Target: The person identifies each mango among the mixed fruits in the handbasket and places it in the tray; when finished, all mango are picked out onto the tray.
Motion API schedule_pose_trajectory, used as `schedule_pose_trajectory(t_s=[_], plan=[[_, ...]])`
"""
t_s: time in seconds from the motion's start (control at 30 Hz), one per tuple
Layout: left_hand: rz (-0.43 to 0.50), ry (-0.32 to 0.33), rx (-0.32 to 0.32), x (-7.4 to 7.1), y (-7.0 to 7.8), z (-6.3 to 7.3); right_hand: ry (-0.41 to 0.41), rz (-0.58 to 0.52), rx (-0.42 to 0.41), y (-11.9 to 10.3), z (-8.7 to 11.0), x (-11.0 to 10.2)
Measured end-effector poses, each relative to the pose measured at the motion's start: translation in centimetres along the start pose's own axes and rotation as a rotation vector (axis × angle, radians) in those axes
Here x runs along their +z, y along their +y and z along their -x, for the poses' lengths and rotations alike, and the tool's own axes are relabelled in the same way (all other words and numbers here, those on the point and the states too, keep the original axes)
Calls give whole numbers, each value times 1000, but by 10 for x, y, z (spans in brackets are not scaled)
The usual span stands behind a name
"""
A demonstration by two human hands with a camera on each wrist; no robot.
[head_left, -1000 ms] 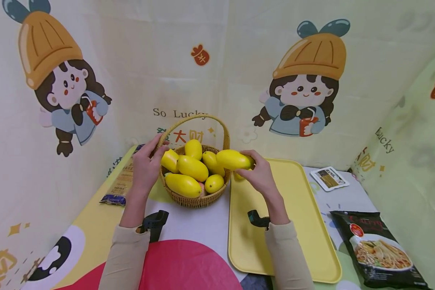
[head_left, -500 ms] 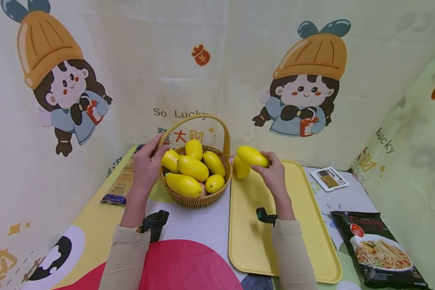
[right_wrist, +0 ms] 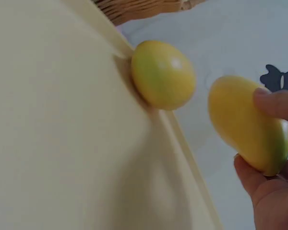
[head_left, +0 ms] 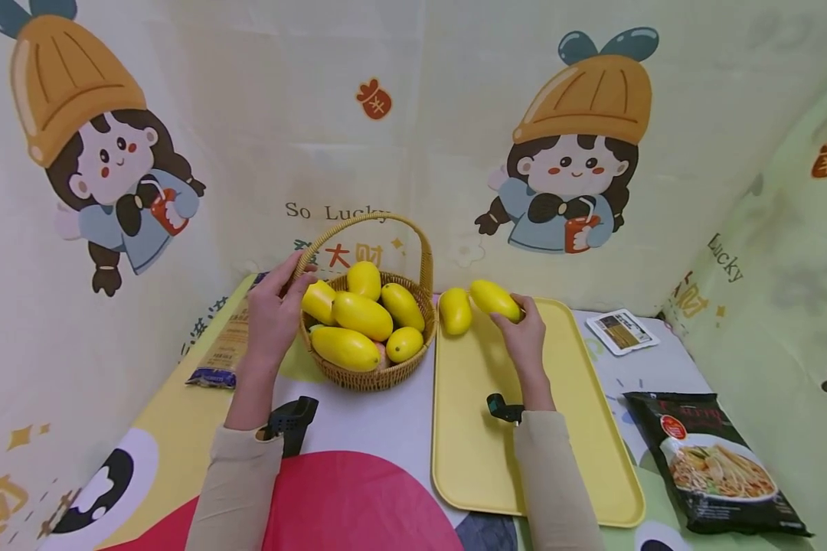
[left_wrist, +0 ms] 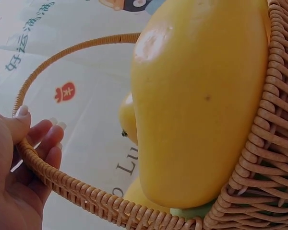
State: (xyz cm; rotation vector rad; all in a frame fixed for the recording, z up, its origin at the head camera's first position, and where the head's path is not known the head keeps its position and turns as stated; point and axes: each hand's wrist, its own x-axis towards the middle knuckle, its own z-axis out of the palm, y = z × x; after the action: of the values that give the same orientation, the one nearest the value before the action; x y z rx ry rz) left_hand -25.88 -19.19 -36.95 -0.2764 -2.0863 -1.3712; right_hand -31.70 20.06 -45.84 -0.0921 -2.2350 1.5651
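Note:
My left hand (head_left: 274, 310) holds the left side of the handle of a wicker basket (head_left: 368, 380), its fingers and thumb curled around the handle (left_wrist: 77, 191) in the left wrist view. Heaped inside are several yellow mangoes (head_left: 362, 315), with a pinkish round thing partly hidden beneath them. Over the far end of a yellow tray (head_left: 475, 436), my right hand (head_left: 527, 337) grips another mango (head_left: 494, 298) between thumb and fingers. A second mango (head_left: 455, 311) rests on the tray at its far left corner, as the right wrist view confirms.
A black noodle packet (head_left: 717, 467) lies right of the tray, and a small white-edged pack (head_left: 622, 331) lies behind it. Left of the basket is a brown and blue packet (head_left: 223, 348), partly behind my left arm. A printed cloth wall (head_left: 448, 176) encloses the back and sides.
My right hand has carried the mango rightward from beside the basket to above the tray, lowering slightly. My left hand stays on the handle. The head view has shifted a little.

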Motion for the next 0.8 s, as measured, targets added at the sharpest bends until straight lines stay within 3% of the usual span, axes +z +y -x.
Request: schedule_pose_trajectory(t_s=[0.2, 0.47, 0.8], plan=[[2, -9, -33, 0, 1, 0, 32, 43, 21, 12, -4, 4], [-3, -11, -27, 0, 2, 0, -9, 153, 69, 21, -5, 8], [2, -8, -14, 2, 2, 1, -58, 248, 25, 25, -1, 13]])
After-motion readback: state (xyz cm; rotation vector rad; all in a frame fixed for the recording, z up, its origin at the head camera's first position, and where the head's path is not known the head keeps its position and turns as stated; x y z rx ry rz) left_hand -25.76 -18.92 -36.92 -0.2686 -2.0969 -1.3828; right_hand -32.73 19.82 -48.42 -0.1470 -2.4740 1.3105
